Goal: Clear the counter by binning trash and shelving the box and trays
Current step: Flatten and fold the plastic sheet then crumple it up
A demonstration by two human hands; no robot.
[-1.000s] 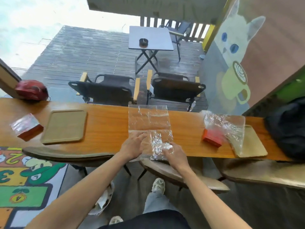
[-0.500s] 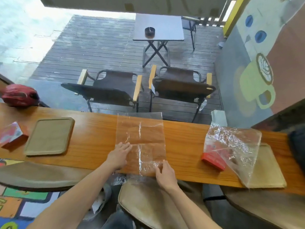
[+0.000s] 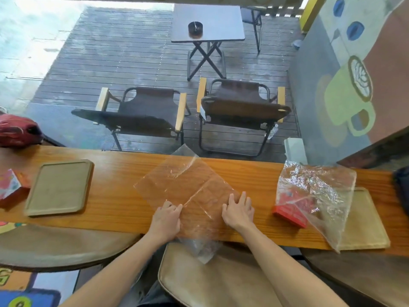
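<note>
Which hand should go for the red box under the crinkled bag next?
Right. The right hand lies flat on the clear sheet, on the side nearer the red box; the left hand would have to cross over it.

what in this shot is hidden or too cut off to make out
All in the head view:
- Box at far left: cut by the frame edge.
- Red box: partly under the crinkled plastic bag.
- Right tray: the bag's corner covers part.
- Clear sheet: lower end overhangs the counter.
- No bin or shelf visible.
</note>
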